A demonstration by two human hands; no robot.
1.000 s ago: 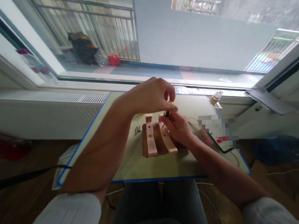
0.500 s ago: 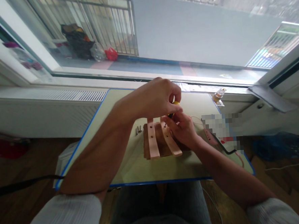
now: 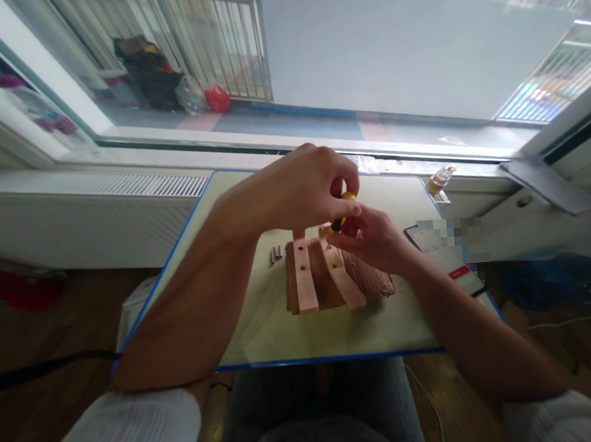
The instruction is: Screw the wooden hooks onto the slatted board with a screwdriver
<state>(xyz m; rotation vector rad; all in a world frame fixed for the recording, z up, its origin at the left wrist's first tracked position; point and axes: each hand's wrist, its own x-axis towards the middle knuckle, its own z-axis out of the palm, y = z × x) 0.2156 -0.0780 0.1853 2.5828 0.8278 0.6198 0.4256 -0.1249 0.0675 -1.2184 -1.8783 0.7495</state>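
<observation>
A wooden piece [image 3: 324, 279] of brown slats with two pale cross strips lies on the small table [image 3: 262, 330]. My left hand [image 3: 303, 190] is closed over the top of a yellow and black screwdriver [image 3: 342, 211] that stands over the far end of the right pale strip. My right hand [image 3: 377, 239] is closed around the screwdriver's lower part, just above the wood. The tool's tip is hidden by my fingers.
A few small metal screws [image 3: 276, 253] lie left of the wood. A phone [image 3: 448, 255] rests at the table's right edge, a small bottle [image 3: 439, 180] on the sill behind. A window and a radiator grille [image 3: 143, 185] run along the far side.
Both hands have stayed on the screwdriver with small shifts of the fingers. The view has moved a little, so more of the brown slats shows to the right of my right hand.
</observation>
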